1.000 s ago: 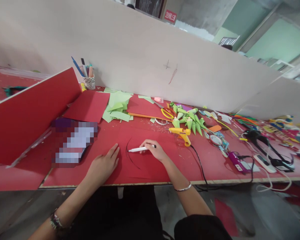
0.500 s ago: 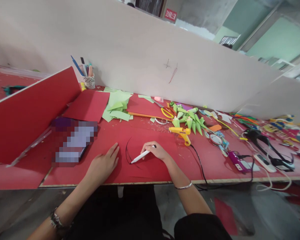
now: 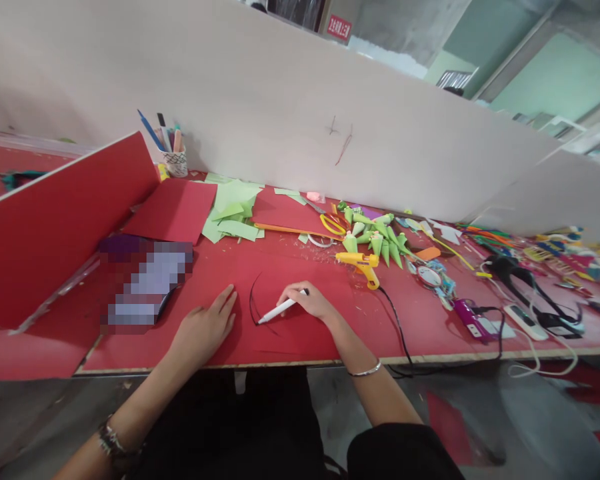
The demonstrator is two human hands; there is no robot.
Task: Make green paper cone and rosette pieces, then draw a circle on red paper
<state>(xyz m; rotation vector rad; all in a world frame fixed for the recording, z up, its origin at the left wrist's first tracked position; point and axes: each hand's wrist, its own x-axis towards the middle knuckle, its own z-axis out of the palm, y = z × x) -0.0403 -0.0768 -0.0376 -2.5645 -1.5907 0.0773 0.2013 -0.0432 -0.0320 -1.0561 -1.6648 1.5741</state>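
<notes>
My right hand [image 3: 306, 301] is closed around a white marker [image 3: 277, 311] with a black end. Its tip touches a sheet of red paper [image 3: 300, 343] on the table, where thin black curved lines [image 3: 253, 303] are drawn. To the left of the lines, my left hand [image 3: 206, 331] lies flat with its fingers stretched out, resting at the sheet's left side. A yellow glue gun [image 3: 363, 267] lies beyond my right hand, its black cord trailing toward the table's front edge.
At the back lie light green paper pieces [image 3: 235, 207], orange-handled scissors [image 3: 333, 225] and several green paper cones [image 3: 375, 237]. A patterned pen cup [image 3: 175, 162] stands against the white partition [image 3: 260, 100]. On the left, a red board [image 3: 70, 227] leans near a pixelated area; cables and a purple device [image 3: 473, 321] lie right.
The marker and my right hand stay almost in place, the tip at the lower end of the curved lines. The whole view has shifted slightly; my left hand remains flat.
</notes>
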